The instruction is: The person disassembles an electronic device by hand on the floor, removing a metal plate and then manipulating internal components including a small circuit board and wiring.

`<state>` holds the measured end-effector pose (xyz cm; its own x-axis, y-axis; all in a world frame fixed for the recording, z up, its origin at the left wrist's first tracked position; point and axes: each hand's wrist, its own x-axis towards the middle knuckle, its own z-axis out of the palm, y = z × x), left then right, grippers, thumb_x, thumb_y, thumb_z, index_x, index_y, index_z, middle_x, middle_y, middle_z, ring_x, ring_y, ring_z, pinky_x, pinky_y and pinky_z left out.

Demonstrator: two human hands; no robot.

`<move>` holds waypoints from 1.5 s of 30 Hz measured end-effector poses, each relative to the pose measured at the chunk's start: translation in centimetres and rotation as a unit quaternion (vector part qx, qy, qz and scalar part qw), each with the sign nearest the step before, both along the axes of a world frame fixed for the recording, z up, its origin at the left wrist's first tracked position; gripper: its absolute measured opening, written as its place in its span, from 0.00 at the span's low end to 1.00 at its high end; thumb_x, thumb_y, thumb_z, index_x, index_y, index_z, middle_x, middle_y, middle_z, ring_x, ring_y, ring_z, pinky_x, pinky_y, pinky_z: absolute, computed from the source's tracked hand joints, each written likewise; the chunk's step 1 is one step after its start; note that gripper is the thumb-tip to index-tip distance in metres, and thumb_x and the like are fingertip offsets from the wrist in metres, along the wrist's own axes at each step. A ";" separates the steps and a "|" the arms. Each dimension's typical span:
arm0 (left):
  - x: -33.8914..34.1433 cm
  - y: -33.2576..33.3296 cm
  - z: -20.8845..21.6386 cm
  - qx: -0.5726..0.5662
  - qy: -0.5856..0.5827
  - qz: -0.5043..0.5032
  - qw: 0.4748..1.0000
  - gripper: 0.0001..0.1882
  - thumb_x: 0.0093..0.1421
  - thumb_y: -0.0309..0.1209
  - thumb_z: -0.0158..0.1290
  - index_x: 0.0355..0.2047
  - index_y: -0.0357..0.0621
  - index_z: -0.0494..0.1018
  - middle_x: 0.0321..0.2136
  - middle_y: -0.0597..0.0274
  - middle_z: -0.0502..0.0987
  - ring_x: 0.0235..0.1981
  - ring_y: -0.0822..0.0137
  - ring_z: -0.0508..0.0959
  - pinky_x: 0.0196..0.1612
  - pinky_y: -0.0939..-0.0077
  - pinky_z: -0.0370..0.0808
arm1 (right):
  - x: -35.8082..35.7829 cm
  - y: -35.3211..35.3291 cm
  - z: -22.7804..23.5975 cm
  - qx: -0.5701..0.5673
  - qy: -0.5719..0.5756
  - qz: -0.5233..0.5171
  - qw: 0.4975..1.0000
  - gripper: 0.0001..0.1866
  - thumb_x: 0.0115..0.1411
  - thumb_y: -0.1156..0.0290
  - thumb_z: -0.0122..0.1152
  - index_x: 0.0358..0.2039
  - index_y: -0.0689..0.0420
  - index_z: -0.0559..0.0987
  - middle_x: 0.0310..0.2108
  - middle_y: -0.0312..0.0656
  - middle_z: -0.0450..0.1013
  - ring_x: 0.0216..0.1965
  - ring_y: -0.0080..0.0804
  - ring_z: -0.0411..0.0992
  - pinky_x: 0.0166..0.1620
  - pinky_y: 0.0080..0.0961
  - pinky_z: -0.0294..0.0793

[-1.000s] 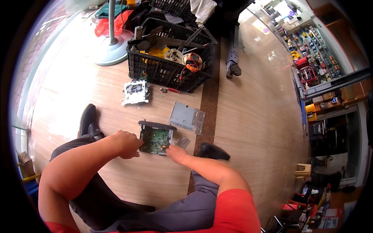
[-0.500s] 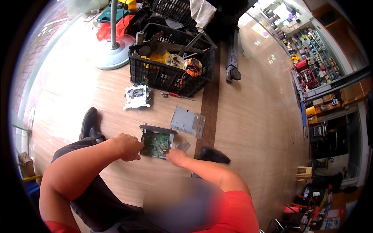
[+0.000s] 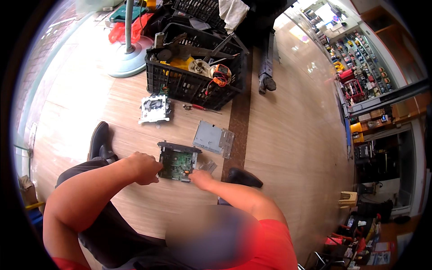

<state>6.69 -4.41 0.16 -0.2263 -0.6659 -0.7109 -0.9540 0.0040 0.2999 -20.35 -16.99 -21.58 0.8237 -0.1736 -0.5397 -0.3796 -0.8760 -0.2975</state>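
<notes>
A green circuit board (image 3: 176,162) sits in an open metal chassis with a dark front strip along its far edge, on the floor before me. My left hand (image 3: 145,168) is closed at the chassis's left edge, its fingertips partly hidden. At the near right corner, the fingers of my right hand (image 3: 201,179) are closed on the edge, close to a small orange part on the board. A grey metal cover plate (image 3: 209,136) lies just beyond to the right, beside a perforated metal strip. Next to my right hand is a small clear-looking piece (image 3: 208,167).
A silvery disc-drive-like mechanism (image 3: 154,109) and a red-handled screwdriver (image 3: 200,108) lie farther off. Behind them stands a black plastic crate (image 3: 193,85) of tools, with an orange multimeter (image 3: 220,74). A round stand base (image 3: 129,63) is at far left, my shoes either side.
The whole view has shifted slightly, so everything appears a little farther left and up. Both hands stay at the same edges of the chassis.
</notes>
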 end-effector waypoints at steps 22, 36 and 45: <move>-0.1 -0.1 -0.2 -0.019 0.003 0.009 1.000 0.24 0.59 0.47 0.55 0.52 0.48 0.72 0.45 0.49 0.77 0.48 0.50 0.77 0.50 0.58 0.74 | -1.4 -0.1 -2.9 0.034 -0.057 -0.015 0.998 0.14 0.63 0.57 0.53 0.33 0.53 0.78 0.33 0.47 0.72 0.38 0.47 0.74 0.41 0.42 0.75; 0.3 0.7 -0.4 -0.023 -0.003 0.010 1.000 0.24 0.60 0.44 0.56 0.54 0.47 0.71 0.42 0.50 0.78 0.45 0.52 0.79 0.48 0.61 0.75 | -0.4 0.6 -0.7 0.041 -0.067 -0.074 0.994 0.11 0.58 0.61 0.63 0.36 0.54 0.79 0.38 0.49 0.76 0.40 0.50 0.75 0.42 0.43 0.75; 0.4 0.7 -0.4 -0.016 -0.004 0.016 1.000 0.25 0.60 0.43 0.56 0.54 0.46 0.71 0.42 0.50 0.78 0.45 0.52 0.79 0.48 0.61 0.75 | 0.6 0.3 -0.2 0.068 -0.057 -0.154 0.984 0.16 0.58 0.61 0.62 0.42 0.59 0.75 0.35 0.55 0.76 0.40 0.55 0.75 0.43 0.45 0.74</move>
